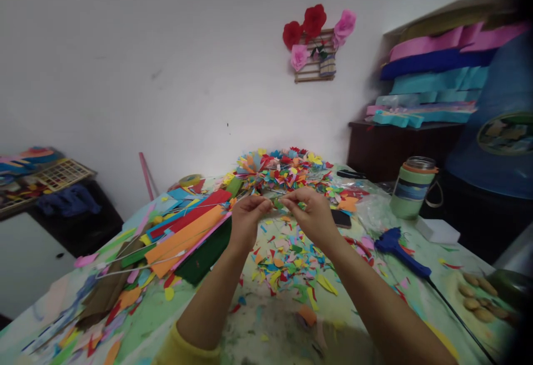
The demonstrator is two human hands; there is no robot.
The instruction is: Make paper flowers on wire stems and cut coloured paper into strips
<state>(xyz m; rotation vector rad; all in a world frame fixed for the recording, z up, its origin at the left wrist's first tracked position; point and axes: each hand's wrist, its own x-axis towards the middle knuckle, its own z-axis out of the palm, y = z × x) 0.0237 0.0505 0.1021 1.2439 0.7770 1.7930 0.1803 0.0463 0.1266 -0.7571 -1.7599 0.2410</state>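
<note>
My left hand (245,218) and my right hand (310,214) are raised over the table (266,326), fingertips pinched together on a small green piece (277,203) held between them. A thin wire seems to run leftward from the left hand, though it is hard to make out. Just behind the hands lies a heap of finished multicoloured paper flowers (283,170). Under the hands the table is strewn with small coloured paper scraps (291,257).
Stacked foam sheets (183,232) in orange, red and green lie at left. A blue glue gun (397,248) and a green jar (413,187) sit at right, a black phone (341,218) by my right hand. Paper rolls fill a shelf (437,71). Paper roses (316,32) hang on the wall.
</note>
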